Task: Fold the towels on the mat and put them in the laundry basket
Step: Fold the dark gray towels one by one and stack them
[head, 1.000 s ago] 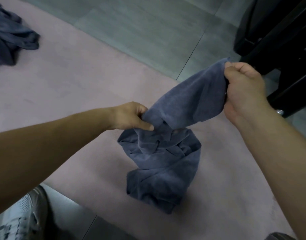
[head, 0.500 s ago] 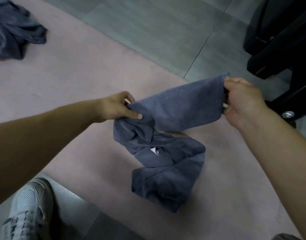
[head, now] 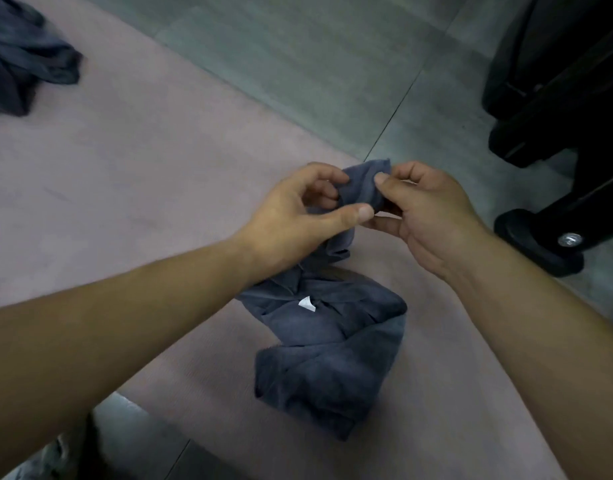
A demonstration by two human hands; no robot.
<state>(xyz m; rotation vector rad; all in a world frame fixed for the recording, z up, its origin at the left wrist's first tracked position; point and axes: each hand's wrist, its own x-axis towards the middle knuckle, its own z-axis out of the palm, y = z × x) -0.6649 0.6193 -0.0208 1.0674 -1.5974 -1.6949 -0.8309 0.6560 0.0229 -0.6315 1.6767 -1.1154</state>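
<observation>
left hand and right hand close together, both pinching raised end of blue towel; rest crumpled on pink mat

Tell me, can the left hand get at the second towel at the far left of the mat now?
Probably not at once: the left hand pinches the near towel, and the second towel lies far off across the mat. Nothing stands between them.
</observation>
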